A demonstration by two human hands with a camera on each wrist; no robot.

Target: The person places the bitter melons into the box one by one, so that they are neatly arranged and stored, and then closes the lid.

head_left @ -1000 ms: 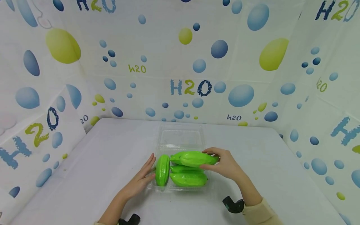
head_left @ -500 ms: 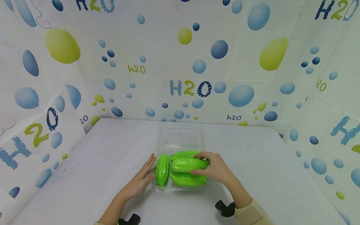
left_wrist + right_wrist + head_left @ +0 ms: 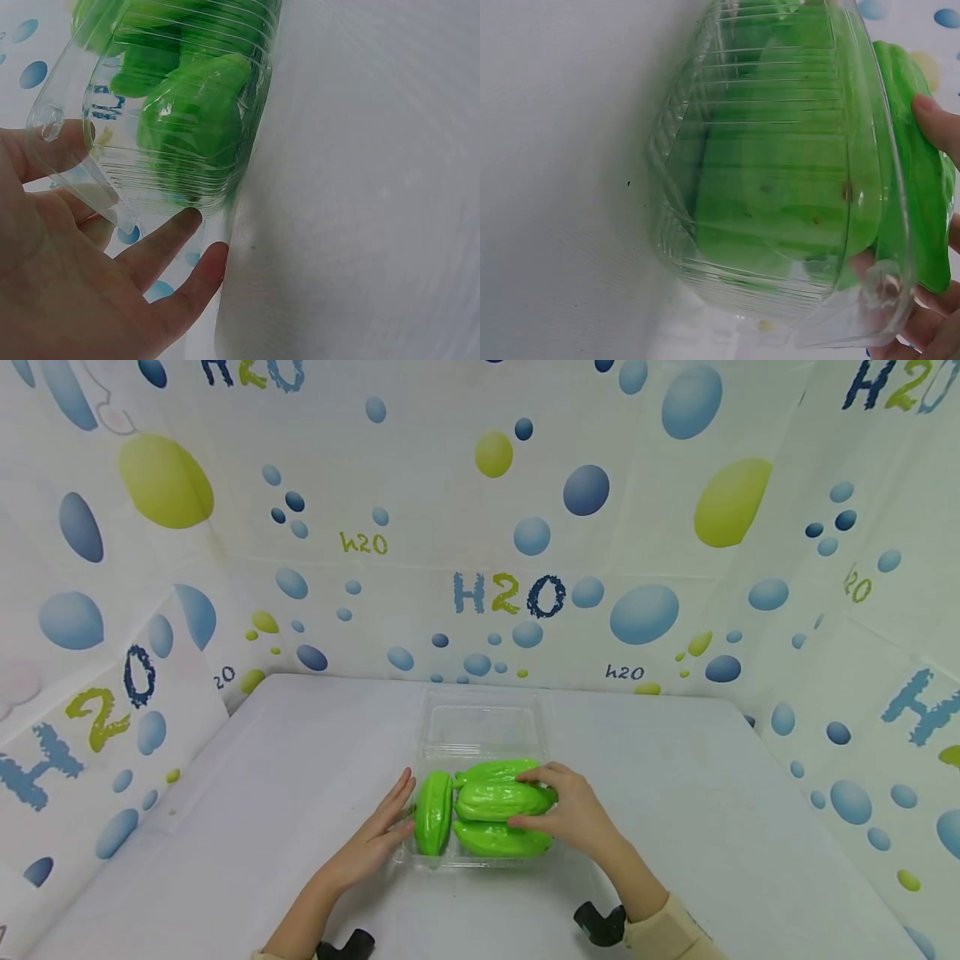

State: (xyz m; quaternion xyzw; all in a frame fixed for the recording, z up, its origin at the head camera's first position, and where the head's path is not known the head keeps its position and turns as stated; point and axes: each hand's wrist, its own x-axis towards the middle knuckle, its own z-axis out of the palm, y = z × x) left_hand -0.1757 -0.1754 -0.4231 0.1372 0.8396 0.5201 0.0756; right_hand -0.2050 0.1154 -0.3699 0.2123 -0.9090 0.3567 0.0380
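Observation:
A clear plastic clamshell box [image 3: 480,862] holds several bright green, elongated, ridged fruits or vegetables. One green fruit [image 3: 432,814] lies lengthwise at the left, and others, such as the front green fruit [image 3: 502,839], lie crosswise. My right hand [image 3: 573,806] grips the right end of a top green fruit [image 3: 495,800], thumb in front and fingers behind. In the right wrist view this green fruit [image 3: 915,165] sits above the box's rim. My left hand [image 3: 375,835] is at the box's left side; in the left wrist view its fingers [image 3: 169,240] are extended by the box corner.
The box's hinged lid [image 3: 483,727] lies open behind it on the white-covered table [image 3: 645,760]. A curtain [image 3: 450,485] printed with drops and "H2O" stands behind and at both sides. Black wrist camera mounts [image 3: 600,924] hang below the forearms.
My right hand has moved left and toward me with the green fruit, bringing it from the back of the box over the middle of the crosswise pile. My left hand has stayed in place.

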